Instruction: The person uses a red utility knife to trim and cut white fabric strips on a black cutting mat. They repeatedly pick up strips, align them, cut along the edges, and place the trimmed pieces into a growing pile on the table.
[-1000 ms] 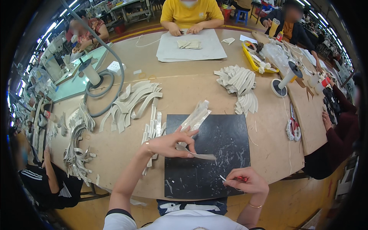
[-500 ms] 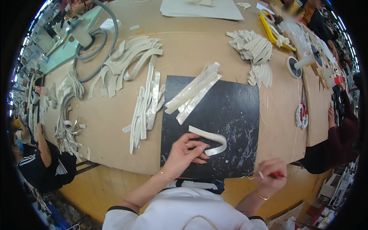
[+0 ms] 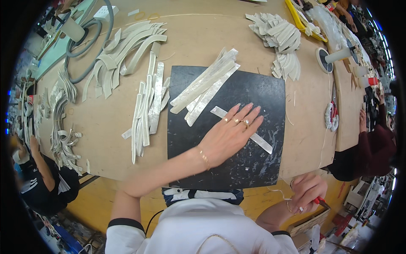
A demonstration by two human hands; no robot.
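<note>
My left hand [image 3: 231, 133] lies palm down over a narrow off-white strip [image 3: 261, 142] on the black mat [image 3: 262, 93], fingers stretched and slightly apart. Both ends of the strip show beyond the hand, and its middle is covered. Off the mat's near right corner, my right hand [image 3: 308, 192] is closed around a small red-handled tool [image 3: 319, 200] whose exact kind I cannot make out. A white cord [image 3: 277, 190] trails from near this hand. Farther up the mat, several shiny pale strips [image 3: 207, 86] lie in a slanting stack.
Piles of pale strips [image 3: 146, 106] and curved pieces [image 3: 131, 46] cover the table's left side. More cut pieces [image 3: 277, 34] lie at the far right, near a yellow tray [image 3: 302, 21], a spool [image 3: 334, 57] and scissors [image 3: 332, 112]. Other people sit at both sides.
The strip, bent in a loop between my left fingers before, now lies straight on the mat under my flattened hand. My right hand has shifted slightly right and lower with the red-handled tool.
</note>
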